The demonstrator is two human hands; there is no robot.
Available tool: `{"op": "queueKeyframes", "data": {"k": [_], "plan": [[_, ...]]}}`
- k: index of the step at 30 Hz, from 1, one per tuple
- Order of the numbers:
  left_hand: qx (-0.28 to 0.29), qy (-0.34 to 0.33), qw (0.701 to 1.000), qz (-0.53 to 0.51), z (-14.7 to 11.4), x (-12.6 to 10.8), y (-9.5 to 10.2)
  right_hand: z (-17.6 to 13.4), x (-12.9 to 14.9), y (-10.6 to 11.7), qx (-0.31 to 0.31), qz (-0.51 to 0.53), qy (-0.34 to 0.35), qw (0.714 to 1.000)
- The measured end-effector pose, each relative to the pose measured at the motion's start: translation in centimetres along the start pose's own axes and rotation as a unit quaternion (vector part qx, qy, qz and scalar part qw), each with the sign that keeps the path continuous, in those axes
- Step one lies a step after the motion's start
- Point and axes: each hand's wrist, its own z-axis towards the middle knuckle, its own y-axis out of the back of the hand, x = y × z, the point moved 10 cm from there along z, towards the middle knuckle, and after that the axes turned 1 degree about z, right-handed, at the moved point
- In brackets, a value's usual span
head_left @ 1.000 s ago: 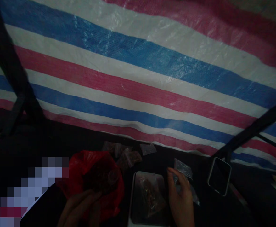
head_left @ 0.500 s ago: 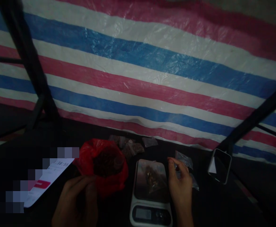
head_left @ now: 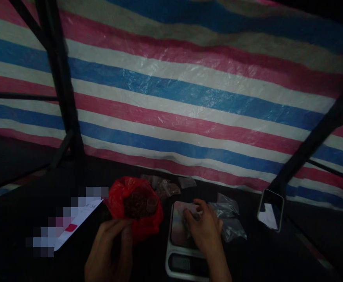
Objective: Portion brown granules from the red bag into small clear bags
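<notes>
My right hand [head_left: 205, 229] reaches over the kitchen scale [head_left: 171, 250], its fingers curled round a small clear plastic bag [head_left: 188, 229] on the weighing plate. Most of that bag is hidden under the hand. My left hand [head_left: 109, 248] is at the near side of a red plastic bag [head_left: 155, 217], thumb and fingers drawn together in a pinch; what they hold, if anything, I cannot make out. The red bag stands wide at the top, full of small dark brown pieces [head_left: 136, 205]. A small clear cup [head_left: 151, 204] rests on these pieces.
Several filled clear bags [head_left: 167, 188] lie behind the scale, and flat clear bags [head_left: 232, 229] lie to its right. A lit phone [head_left: 79, 223] is at the left, a dark-screened device [head_left: 271, 209] at the right. Striped plastic sheeting [head_left: 189, 105] hangs behind, between dark metal posts [head_left: 64, 90].
My right hand has moved left from beside the scale onto the small bag on its plate. My left hand keeps its pinched shape by the red bag. The whole view has shifted slightly.
</notes>
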Motion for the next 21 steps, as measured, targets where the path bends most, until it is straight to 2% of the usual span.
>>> {"op": "queueKeyframes", "data": {"k": [2, 5, 8, 10, 13, 16, 18, 21], "plan": [[0.003, -0.001, 1.000, -0.018, 0.0, -0.3, -0.2, 0.0, -0.3, -0.5, 0.008, 0.032, -0.029, 0.999], [0.008, 0.011, 0.998, -0.058, -0.3, -0.5, -0.8, 0.0, 0.3, -1.5, 0.041, 0.163, -0.069, 0.983], [0.013, 0.062, 0.993, -0.097, -0.7, 0.1, -2.0, -0.5, 3.2, -2.3, 0.066, 0.298, -0.053, 0.951], [0.037, 0.127, 0.983, -0.125, -1.1, 1.2, -3.4, -1.4, 5.7, -3.0, 0.091, 0.348, -0.033, 0.932], [0.073, 0.258, 0.946, -0.181, -2.0, 3.5, -5.3, -3.4, 8.6, -4.5, 0.140, 0.403, -0.033, 0.904], [0.073, 0.360, 0.903, -0.222, -2.7, 5.4, -5.7, -5.2, 9.9, -6.5, 0.211, 0.438, -0.045, 0.873], [0.070, 0.382, 0.892, -0.230, -2.6, 6.0, -5.4, -5.8, 9.9, -7.5, 0.246, 0.444, -0.062, 0.859], [0.064, 0.378, 0.892, -0.239, -2.2, 6.1, -4.9, -5.9, 9.6, -8.2, 0.268, 0.420, -0.071, 0.864]]}}
